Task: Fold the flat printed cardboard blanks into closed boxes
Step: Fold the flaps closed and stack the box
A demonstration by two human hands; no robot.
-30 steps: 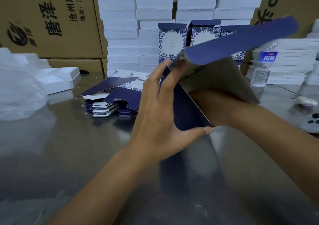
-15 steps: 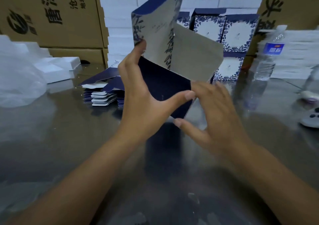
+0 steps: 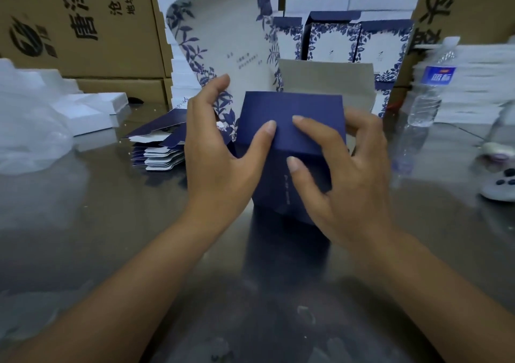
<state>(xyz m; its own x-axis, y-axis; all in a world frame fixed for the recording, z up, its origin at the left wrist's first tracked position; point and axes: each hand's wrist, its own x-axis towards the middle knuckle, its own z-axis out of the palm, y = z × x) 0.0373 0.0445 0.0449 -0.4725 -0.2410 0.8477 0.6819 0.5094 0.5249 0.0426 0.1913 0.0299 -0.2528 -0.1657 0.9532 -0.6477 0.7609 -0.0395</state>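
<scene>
Shiny table (image 3: 111, 237) up front; left hand (image 3: 220, 153) and right hand (image 3: 348, 173) both grip the half-folded box (image 3: 289, 106), fingers (image 3: 315, 131) curled round its flaps.

Head view. A partly folded box (image 3: 276, 184) sits at centre, steel table (image 3: 111, 223) beneath, its navy flap (image 3: 289, 109) folded down and its floral printed panel (image 3: 223, 36) upright at 11 o'clock. The left hand (image 3: 220, 156) grips it from 9 o'clock, thumb on the flap. The right hand (image 3: 354, 173) grips it from 3 o'clock, forefinger on the flap. Stacked flat blanks (image 3: 161, 153) lie at 9 o'clock, finished boxes (image 3: 334, 42) at 1 o'clock, and a water bottle (image 3: 426, 98) at 2 o'clock.
</scene>
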